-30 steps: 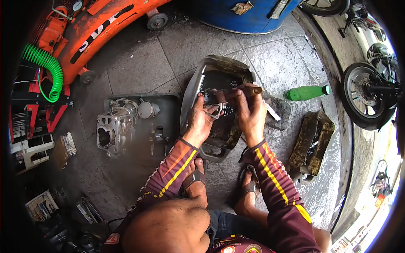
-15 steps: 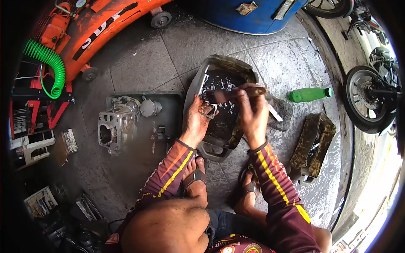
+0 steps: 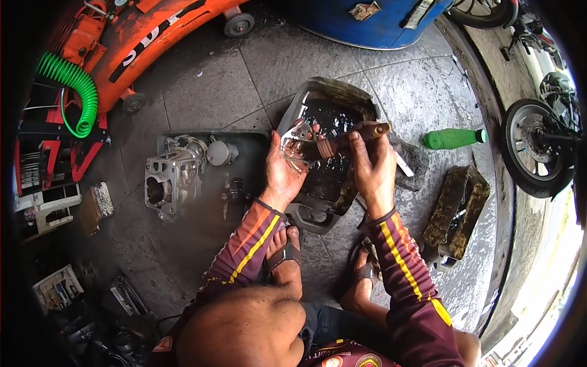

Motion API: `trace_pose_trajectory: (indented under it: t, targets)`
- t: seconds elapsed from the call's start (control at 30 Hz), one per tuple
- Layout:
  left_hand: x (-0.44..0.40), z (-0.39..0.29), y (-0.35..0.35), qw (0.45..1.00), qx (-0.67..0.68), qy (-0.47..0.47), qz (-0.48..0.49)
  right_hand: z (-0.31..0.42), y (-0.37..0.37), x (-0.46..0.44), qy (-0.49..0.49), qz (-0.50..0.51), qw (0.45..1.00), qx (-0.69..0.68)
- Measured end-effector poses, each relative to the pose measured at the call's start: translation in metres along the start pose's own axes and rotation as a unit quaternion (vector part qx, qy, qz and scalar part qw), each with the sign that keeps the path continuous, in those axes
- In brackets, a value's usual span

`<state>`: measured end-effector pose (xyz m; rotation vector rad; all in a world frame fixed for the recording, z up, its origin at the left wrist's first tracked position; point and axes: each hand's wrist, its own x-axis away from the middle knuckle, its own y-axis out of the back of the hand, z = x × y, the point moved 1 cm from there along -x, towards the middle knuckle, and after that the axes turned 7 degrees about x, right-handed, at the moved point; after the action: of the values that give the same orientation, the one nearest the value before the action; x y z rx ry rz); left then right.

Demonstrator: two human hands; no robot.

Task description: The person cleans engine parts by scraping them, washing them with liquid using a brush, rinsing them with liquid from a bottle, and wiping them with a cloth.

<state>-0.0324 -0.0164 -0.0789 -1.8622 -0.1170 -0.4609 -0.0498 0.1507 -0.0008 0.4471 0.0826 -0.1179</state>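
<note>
A motorcycle repair workshop is indicated. To the left, an engine casting [image 3: 171, 174] and a piston [image 3: 219, 153] are set at a dark tray [image 3: 250, 151] on the stained, tiled floor [image 3: 208, 85]. Over an oily basin [image 3: 342, 87], a metal part [image 3: 298, 131] is held in the left hand [image 3: 285, 177] and a brush [image 3: 326, 147] in the right hand [image 3: 375, 170]. At the far left, an orange wheeled tank [image 3: 160, 40], apparently a compressor, is seen near a coiled green hose [image 3: 84, 85]; a blue drum [image 3: 342, 27] is placed at the far side. Along the right, motorcycles [image 3: 531, 148] are parked.

Open flr [image 3: 324, 62] btwn tub [image 3: 356, 95] & blue drum [image 3: 367, 29], w/ dark lump [image 3: 418, 159] + green bottle [image 3: 454, 139] in way to R
</note>
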Motion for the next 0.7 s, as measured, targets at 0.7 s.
trace_pose_trajectory:
  t: [0.7]
  targets:
    - [-0.002, 0.006, 0.008, 0.996, -0.069, -0.056, -0.019, 0.007, -0.017, 0.003, 0.033, -0.008, 0.991, -0.128]
